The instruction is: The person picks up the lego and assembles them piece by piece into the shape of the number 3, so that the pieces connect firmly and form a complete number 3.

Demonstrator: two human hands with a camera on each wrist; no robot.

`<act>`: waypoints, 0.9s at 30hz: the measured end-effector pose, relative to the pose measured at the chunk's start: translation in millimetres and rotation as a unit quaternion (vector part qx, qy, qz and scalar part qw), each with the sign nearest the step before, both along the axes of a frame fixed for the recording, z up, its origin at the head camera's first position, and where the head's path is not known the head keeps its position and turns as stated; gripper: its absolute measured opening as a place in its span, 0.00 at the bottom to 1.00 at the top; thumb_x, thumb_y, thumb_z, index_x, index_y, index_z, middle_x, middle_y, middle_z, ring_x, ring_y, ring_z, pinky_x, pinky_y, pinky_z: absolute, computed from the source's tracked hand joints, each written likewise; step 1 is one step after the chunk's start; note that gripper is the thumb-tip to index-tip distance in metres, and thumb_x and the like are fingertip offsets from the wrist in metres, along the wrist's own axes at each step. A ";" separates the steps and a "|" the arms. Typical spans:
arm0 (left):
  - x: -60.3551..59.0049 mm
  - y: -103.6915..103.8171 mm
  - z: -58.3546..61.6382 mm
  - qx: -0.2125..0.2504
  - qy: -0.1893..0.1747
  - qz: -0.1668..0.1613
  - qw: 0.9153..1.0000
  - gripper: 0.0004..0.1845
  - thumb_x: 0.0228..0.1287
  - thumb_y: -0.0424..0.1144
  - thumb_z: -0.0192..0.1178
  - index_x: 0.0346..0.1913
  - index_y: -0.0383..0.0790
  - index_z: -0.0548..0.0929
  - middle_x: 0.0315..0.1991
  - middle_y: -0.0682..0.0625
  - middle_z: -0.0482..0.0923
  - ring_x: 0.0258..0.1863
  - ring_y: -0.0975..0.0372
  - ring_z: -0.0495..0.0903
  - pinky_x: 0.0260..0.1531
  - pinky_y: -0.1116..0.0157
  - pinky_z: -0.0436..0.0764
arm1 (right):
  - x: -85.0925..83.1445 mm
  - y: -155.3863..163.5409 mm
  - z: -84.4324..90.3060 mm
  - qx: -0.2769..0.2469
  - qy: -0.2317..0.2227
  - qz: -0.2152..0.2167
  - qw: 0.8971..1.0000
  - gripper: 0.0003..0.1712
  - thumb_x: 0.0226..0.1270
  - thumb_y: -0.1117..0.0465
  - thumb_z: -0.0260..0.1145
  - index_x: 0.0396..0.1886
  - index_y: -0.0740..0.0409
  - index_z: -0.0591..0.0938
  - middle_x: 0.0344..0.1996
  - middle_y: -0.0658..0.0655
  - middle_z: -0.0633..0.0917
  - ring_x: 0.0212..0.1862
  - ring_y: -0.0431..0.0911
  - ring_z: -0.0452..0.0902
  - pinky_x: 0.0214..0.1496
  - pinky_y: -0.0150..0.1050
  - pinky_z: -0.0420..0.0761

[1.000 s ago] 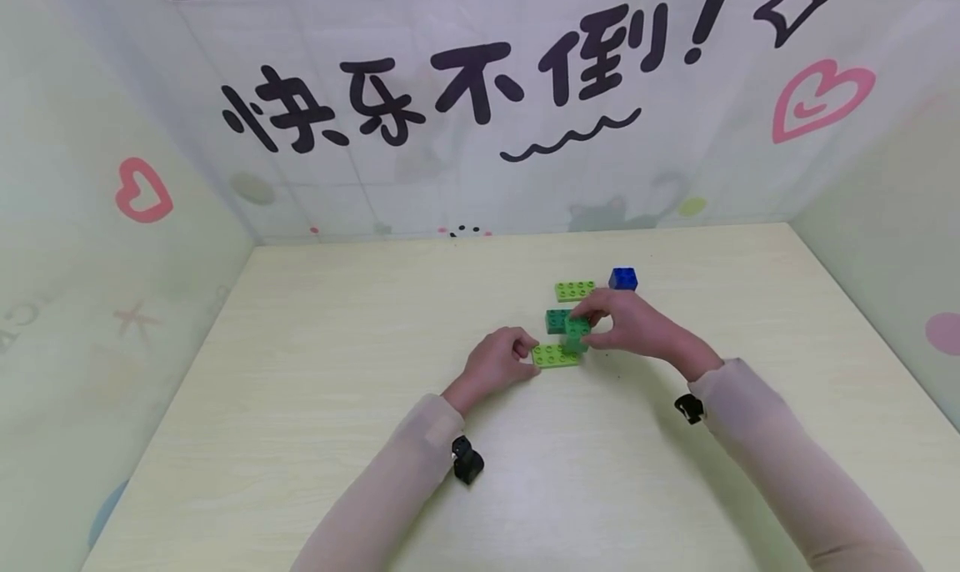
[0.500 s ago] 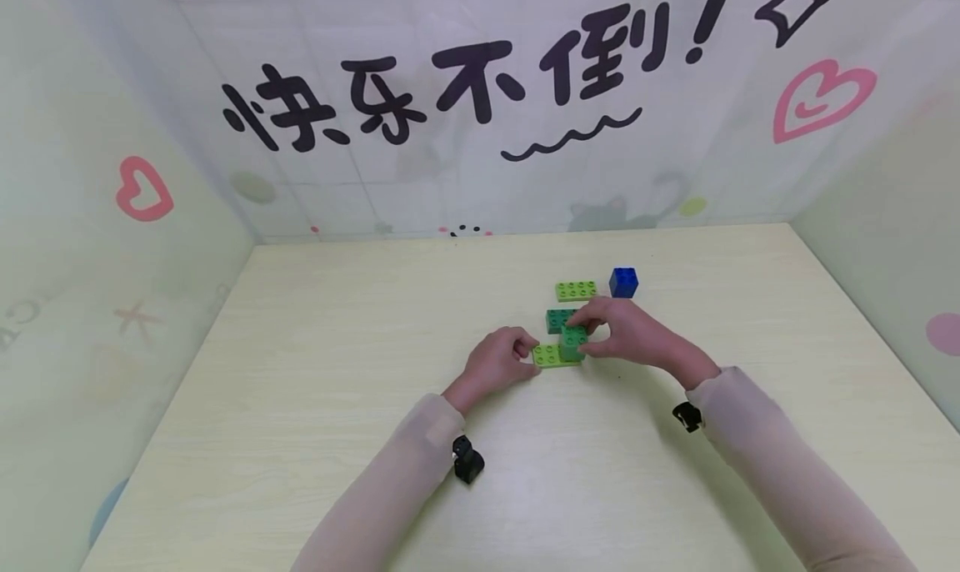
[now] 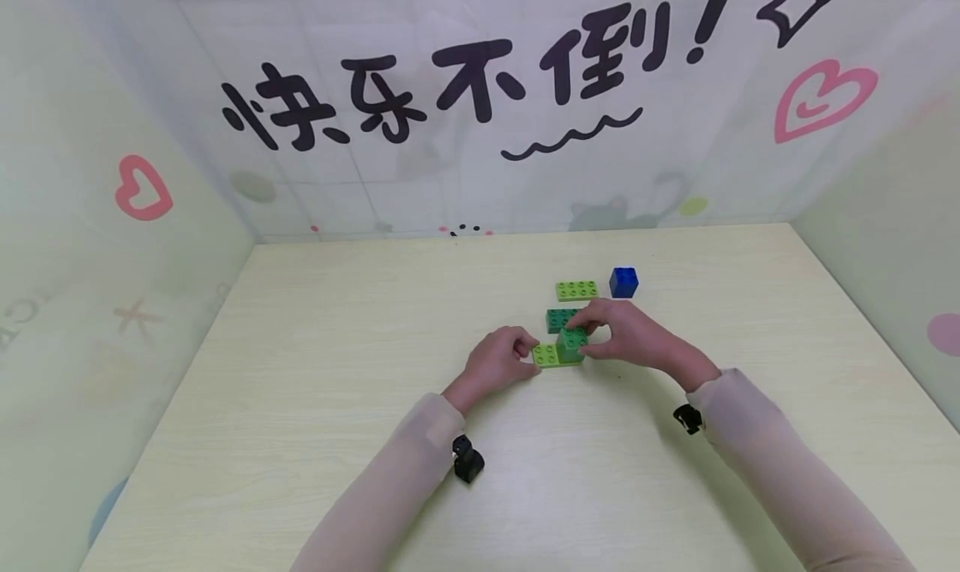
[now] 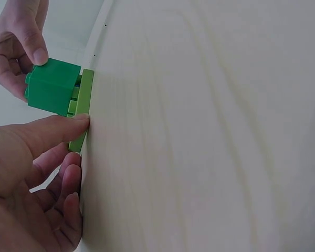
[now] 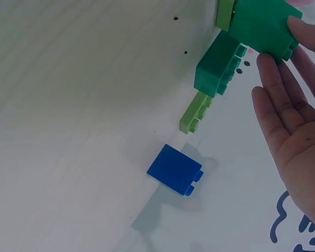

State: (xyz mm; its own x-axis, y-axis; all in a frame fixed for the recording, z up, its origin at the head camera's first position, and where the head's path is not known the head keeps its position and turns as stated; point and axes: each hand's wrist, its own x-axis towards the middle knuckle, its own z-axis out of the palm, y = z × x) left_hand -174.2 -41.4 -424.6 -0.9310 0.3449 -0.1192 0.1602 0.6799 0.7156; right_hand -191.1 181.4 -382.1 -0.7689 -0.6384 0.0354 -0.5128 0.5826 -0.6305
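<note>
My left hand (image 3: pixel 497 359) holds the left end of a flat lime-green toy building brick (image 3: pixel 545 355) lying on the table, thumb along one side and fingers along the other. Over that brick's right half, my right hand (image 3: pixel 630 332) pinches a tall green building brick (image 3: pixel 572 346) by its upper part, studs upward. In the left wrist view the green brick (image 4: pixel 53 86) sits slightly tilted on the flat brick's studs (image 4: pixel 84 97), with a narrow gap at one side. Whether it is pressed fully down I cannot tell.
Just behind the hands lies a dark green brick (image 3: pixel 559 320). Farther back are a second flat lime-green brick (image 3: pixel 576 291) and a tall blue brick (image 3: pixel 623 283). Printed cloth walls (image 3: pixel 420 180) border the pale wooden table (image 3: pixel 337 322) at the back and sides.
My right hand has brought the green brick slightly left and down onto the flat brick's right half. The left hand has stayed in place on the flat brick.
</note>
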 end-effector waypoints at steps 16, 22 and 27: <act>-1.4 0.0 -0.3 -0.003 -0.002 -0.003 1.000 0.16 0.49 0.36 0.69 0.44 0.40 0.81 0.31 0.55 0.73 0.32 0.64 0.71 0.31 0.68 0.69 | 0.5 -1.1 -0.7 0.005 0.006 0.000 1.000 0.18 0.53 0.66 0.69 0.46 0.62 0.81 0.37 0.52 0.79 0.39 0.49 0.77 0.43 0.47 0.76; -1.1 0.4 0.8 -0.003 0.000 -0.004 1.000 0.17 0.49 0.36 0.69 0.44 0.40 0.82 0.31 0.55 0.73 0.31 0.64 0.70 0.31 0.69 0.69 | 0.5 -1.6 -0.4 0.009 0.008 0.000 1.000 0.18 0.53 0.66 0.69 0.45 0.61 0.81 0.36 0.51 0.78 0.39 0.49 0.76 0.43 0.46 0.76; -0.4 0.1 1.8 -0.004 0.001 -0.003 1.000 0.17 0.49 0.35 0.69 0.44 0.39 0.81 0.31 0.55 0.73 0.32 0.64 0.71 0.31 0.69 0.69 | -0.8 -3.0 0.0 0.016 0.009 0.002 1.000 0.18 0.52 0.66 0.69 0.45 0.61 0.81 0.36 0.51 0.79 0.39 0.49 0.76 0.43 0.46 0.76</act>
